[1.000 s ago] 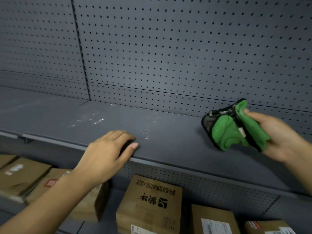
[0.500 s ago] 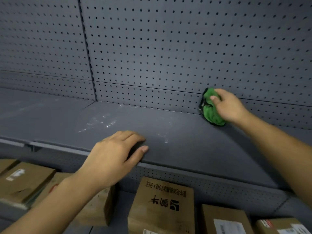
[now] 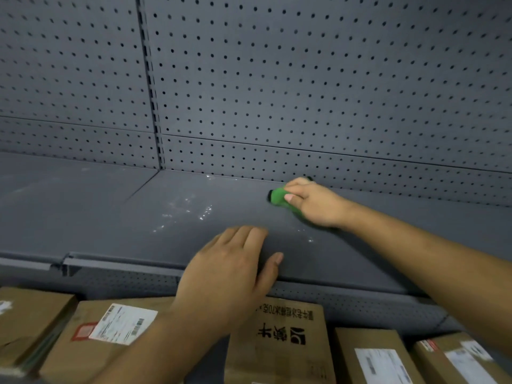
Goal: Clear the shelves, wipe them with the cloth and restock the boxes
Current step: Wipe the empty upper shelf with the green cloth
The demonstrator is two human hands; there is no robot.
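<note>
Down in front, the boxes (image 3: 277, 342) are sitting below the shelf (image 3: 97, 217), not yet restocked. The left hand (image 3: 230, 267) is resting on the shelf's front lip, fingers relaxed and holding nothing, steadying the reach. Farther in, wet streaks (image 3: 188, 212) are glinting. At the back, the right hand (image 3: 315, 203) is gripping the bunched green cloth (image 3: 278, 196), pressing it down beside the pegboard (image 3: 304, 92). I reckon long overlapping strokes drawn forward through those streaks, with the cloth flattened, would be serving best.

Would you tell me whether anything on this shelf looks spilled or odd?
Pale glistening specks mark the grey shelf beyond the left hand, left of the green cloth that the right hand grips. They look like droplets or residue.
</note>
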